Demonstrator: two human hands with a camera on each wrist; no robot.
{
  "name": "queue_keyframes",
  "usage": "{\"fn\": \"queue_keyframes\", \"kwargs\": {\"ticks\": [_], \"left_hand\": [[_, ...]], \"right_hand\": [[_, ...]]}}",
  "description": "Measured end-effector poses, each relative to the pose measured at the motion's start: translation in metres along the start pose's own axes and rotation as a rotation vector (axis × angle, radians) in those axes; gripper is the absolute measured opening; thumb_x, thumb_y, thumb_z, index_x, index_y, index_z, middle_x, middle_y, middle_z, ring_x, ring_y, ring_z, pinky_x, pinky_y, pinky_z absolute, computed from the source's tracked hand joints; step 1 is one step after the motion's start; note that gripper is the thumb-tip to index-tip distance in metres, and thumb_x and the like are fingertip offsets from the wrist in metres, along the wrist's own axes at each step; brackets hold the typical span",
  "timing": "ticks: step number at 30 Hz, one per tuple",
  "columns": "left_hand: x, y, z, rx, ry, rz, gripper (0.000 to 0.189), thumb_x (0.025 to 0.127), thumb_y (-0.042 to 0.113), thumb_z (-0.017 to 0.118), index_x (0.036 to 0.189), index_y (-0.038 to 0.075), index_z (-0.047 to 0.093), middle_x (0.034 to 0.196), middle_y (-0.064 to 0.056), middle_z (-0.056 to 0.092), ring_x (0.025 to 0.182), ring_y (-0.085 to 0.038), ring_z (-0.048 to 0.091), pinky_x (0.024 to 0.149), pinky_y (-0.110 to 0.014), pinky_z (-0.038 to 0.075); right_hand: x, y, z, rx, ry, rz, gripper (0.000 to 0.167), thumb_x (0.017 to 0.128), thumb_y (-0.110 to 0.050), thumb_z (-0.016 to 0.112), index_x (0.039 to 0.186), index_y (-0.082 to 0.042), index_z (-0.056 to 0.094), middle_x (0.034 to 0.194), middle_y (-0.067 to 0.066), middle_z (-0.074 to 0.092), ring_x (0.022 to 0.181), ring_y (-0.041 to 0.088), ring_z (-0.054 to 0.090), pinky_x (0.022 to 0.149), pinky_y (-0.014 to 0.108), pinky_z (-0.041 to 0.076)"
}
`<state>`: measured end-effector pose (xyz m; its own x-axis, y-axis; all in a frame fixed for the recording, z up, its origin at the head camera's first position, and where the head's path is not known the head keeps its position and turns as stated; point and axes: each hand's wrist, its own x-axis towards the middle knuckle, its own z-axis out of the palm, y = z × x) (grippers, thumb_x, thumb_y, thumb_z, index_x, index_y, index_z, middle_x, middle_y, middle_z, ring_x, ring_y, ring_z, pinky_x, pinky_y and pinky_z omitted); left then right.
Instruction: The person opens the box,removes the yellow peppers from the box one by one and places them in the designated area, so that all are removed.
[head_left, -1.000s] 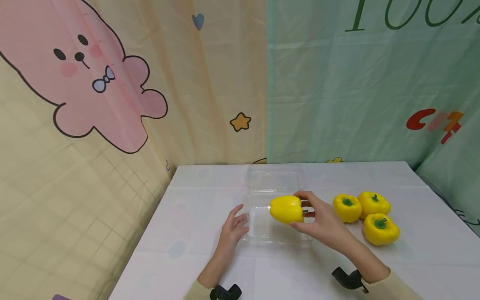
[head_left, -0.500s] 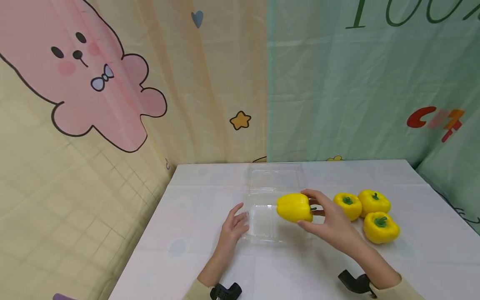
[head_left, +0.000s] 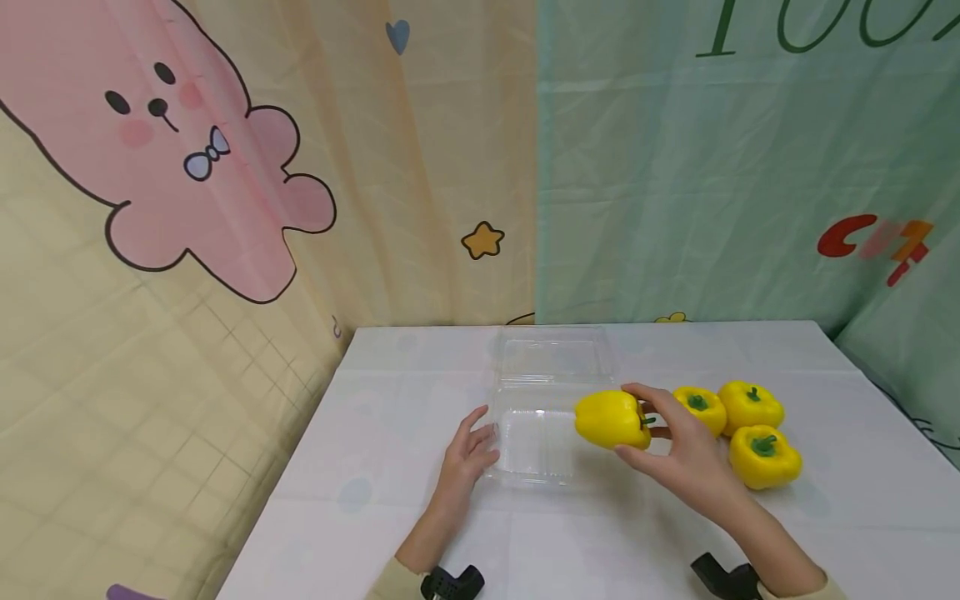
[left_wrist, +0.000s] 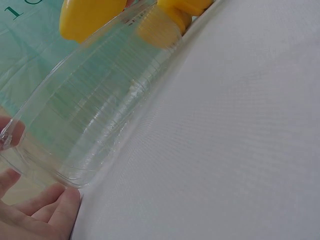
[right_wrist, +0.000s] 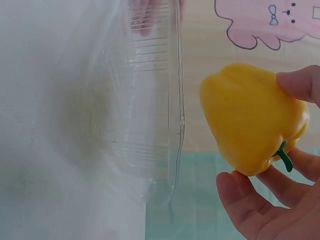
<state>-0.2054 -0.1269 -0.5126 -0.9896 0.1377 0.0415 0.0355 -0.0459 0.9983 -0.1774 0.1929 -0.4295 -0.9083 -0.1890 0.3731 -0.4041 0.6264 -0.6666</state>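
My right hand [head_left: 693, 462] holds a yellow bell pepper [head_left: 611, 419] by its stem end, thumb on one side and fingers on the other. The pepper lies sideways in the grip, above the right side of a clear plastic clamshell box [head_left: 536, 446]. In the right wrist view its green stem [right_wrist: 283, 155] points toward the palm, and the pepper [right_wrist: 250, 117] hangs above the box rim. At the box's left wall, my left hand [head_left: 467, 458] rests with loosely bent fingers touching the plastic; the left wrist view shows fingertips [left_wrist: 67, 200] beside the lower corner.
Three more yellow bell peppers [head_left: 699, 407], [head_left: 750, 404], [head_left: 765, 457] stand close together on the white table [head_left: 390, 392], right of the box. The box lid [head_left: 553, 354] lies folded back toward the rear edge. Patterned curtains [head_left: 420, 167] hang behind the table.
My right hand has carried the pepper rightward, from over the box's middle to over its right side. My left hand stays at the box's left wall.
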Motion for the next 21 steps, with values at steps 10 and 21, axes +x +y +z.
{"fn": "queue_keyframes", "kwargs": {"ticks": [10, 21], "left_hand": [[0.0, 0.0, -0.002, 0.001, -0.004, 0.017, 0.065, 0.095, 0.003, 0.055, 0.156, 0.014, 0.035, 0.144, -0.021, 0.051, 0.139, -0.035, 0.043, 0.11, -0.051, 0.036], [0.0, 0.0, -0.001, -0.008, -0.01, 0.01, 0.065, 0.096, 0.003, 0.055, 0.156, 0.015, 0.034, 0.146, -0.021, 0.049, 0.14, -0.034, 0.042, 0.111, -0.052, 0.035]], "right_hand": [[-0.007, 0.006, -0.007, -0.037, -0.002, 0.035, 0.076, 0.082, -0.036, 0.084, 0.147, -0.02, 0.047, 0.137, 0.001, 0.052, 0.113, 0.021, 0.051, 0.083, 0.026, 0.055], [-0.013, 0.018, -0.013, -0.065, 0.002, 0.041, 0.078, 0.081, -0.029, 0.086, 0.147, -0.018, 0.046, 0.135, 0.003, 0.052, 0.112, 0.022, 0.051, 0.081, 0.017, 0.051]]}}
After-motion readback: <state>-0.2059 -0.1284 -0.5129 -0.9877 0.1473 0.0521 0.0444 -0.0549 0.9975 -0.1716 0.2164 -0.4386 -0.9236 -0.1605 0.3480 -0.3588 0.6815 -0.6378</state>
